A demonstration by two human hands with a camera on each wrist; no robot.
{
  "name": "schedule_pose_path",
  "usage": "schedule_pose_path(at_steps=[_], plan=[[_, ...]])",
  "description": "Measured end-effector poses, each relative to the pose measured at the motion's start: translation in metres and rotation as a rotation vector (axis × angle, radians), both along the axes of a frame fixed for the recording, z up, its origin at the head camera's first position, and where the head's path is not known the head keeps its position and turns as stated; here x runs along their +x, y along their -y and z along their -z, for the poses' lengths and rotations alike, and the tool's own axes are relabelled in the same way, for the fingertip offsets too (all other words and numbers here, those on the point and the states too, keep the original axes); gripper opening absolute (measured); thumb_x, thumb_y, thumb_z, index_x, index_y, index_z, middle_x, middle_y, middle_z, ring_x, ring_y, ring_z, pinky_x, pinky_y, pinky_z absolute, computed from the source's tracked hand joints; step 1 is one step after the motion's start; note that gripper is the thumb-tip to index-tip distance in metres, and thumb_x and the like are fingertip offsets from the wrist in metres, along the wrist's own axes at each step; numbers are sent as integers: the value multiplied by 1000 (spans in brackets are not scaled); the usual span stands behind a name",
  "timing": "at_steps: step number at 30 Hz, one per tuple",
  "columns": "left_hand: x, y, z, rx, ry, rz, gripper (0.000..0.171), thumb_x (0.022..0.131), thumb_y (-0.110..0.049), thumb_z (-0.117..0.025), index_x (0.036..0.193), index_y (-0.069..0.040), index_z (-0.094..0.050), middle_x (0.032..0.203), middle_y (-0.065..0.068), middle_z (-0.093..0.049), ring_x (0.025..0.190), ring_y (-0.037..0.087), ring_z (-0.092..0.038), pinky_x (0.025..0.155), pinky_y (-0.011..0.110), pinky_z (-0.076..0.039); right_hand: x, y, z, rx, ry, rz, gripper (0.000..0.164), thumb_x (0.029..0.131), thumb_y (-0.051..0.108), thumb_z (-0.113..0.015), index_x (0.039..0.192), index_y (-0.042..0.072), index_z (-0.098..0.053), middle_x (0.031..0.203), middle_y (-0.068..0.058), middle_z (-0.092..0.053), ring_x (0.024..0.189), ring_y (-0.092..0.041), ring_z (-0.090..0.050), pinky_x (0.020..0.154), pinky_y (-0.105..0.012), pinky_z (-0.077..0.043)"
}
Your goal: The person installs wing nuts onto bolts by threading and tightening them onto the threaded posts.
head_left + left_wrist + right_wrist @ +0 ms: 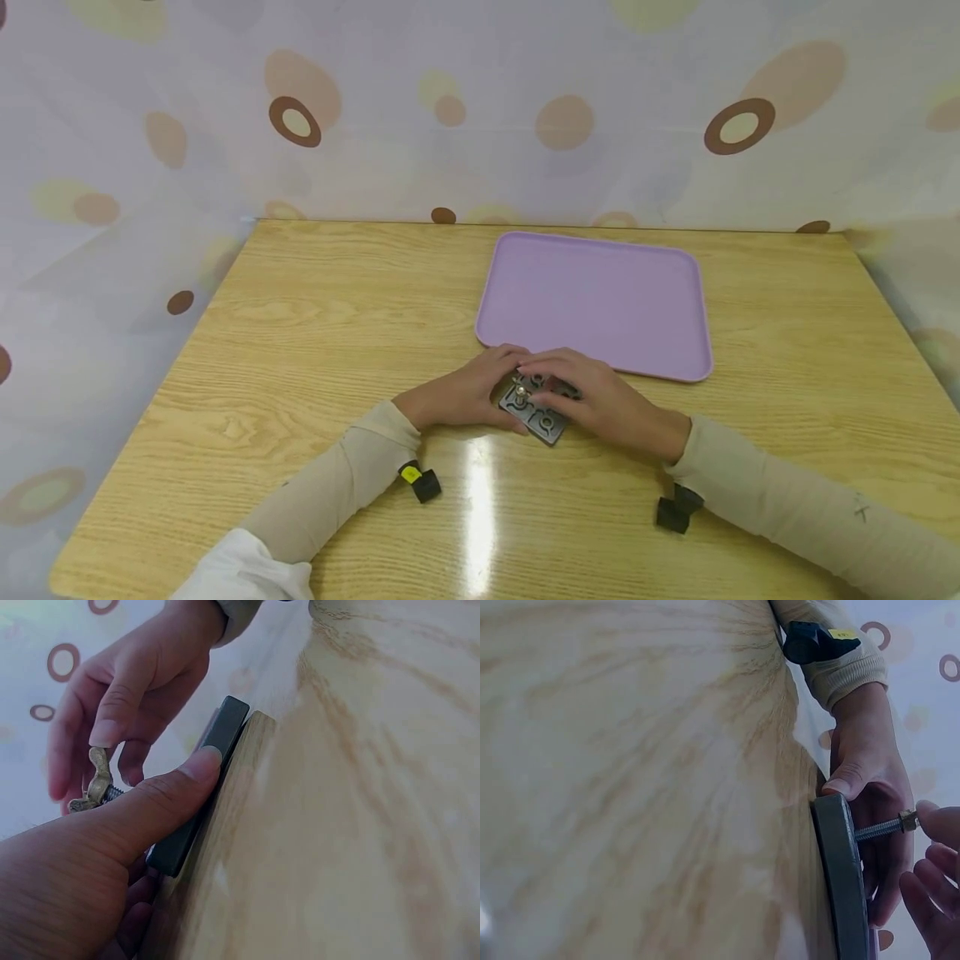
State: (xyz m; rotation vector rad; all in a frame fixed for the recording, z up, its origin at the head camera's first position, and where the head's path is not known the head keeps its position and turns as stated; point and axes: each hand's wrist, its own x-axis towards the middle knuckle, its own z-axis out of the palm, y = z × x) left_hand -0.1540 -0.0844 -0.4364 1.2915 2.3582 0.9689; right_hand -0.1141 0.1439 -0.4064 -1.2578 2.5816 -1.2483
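A dark grey metal plate (551,425) with ring-shaped relief lies on the table in front of the tray. My left hand (472,390) grips it from the left, the thumb along its near edge (202,763) and the fingers round the far side. A threaded bolt (879,829) stands up from the plate, carrying a brass wing nut (96,780) near its top. My right hand (600,400) arches over the plate from the right; its thumb touches one wing of the nut and its other fingers curve round the far side.
Just behind the hands, a purple rectangular tray (600,300) rests on the wood-grain table (337,317). A patterned cloth (510,133) hangs along the table's back edge and sides. Small black wrist devices (426,485) sit under both forearms.
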Motion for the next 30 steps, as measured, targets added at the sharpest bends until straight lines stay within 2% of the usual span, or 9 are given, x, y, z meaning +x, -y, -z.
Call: schedule_pose_path(at_steps=[5, 12, 23, 30], plan=[[0, -1, -1, 14, -4, 9, 86, 70, -52, -75, 140, -16, -37, 137, 0, -36, 125, 10, -32, 106, 27, -26, -2, 1, -1, 18, -2, -15, 45, 89, 23, -64, 132, 14, -52, 131, 4, -51, 118, -13, -46, 98, -32, -40], [2, -3, -2, -5, -9, 20, 86, 72, -51, -75, 140, -16, -36, 138, 1, -35, 126, 10, -30, 107, 28, -25, -1, 2, 3, 49, 1, -40, 45, 90, 24, -62, 133, 13, -52, 134, 3, -50, 122, -15, -44, 100, -36, -38], [2, -2, 0, -7, -5, 10, 85, 72, -53, -73, 139, -16, -37, 139, -1, -34, 127, 11, -30, 106, 29, -26, -1, 5, 2, 11, -16, -5, 34, 89, 26, -64, 119, 11, -61, 121, 4, -55, 109, -11, -51, 88, -32, -47], [0, 0, 1, 6, -16, 23, 87, 72, -50, -75, 140, -16, -35, 139, -1, -34, 126, 10, -30, 106, 28, -26, 0, 1, 0, -17, -16, 26, 21, 90, 21, -62, 111, 17, -64, 109, 8, -58, 98, -8, -55, 80, -29, -49]])
